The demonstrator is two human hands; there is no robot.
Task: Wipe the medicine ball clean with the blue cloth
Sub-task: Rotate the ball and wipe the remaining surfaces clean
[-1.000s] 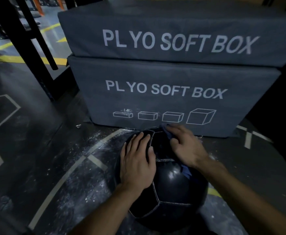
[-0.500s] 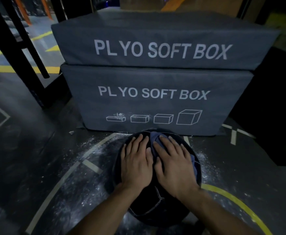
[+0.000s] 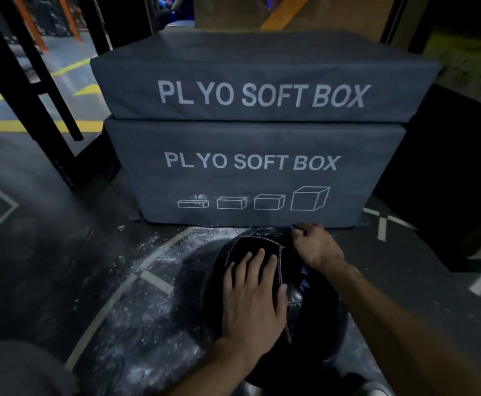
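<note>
While the left hand (image 3: 255, 295) lies flat with straight fingers on the black ball (image 3: 305, 315), the right hand (image 3: 316, 245) grips the blue cloth (image 3: 305, 277) against its far side.

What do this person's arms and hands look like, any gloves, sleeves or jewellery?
Both are bare. The left hand and right hand wear no gloves, and no rings or watch show. Both forearms are uncovered as far as the picture's lower edge, so no sleeves are in view. The dim light hides finer detail.

black medicine ball (image 3: 250, 247) with pale seam lines, blue cloth (image 3: 305, 277), grey soft boxes (image 3: 262, 178) with white lettering, dark floor (image 3: 62, 252) with yellow and white stripes, white dust
</note>
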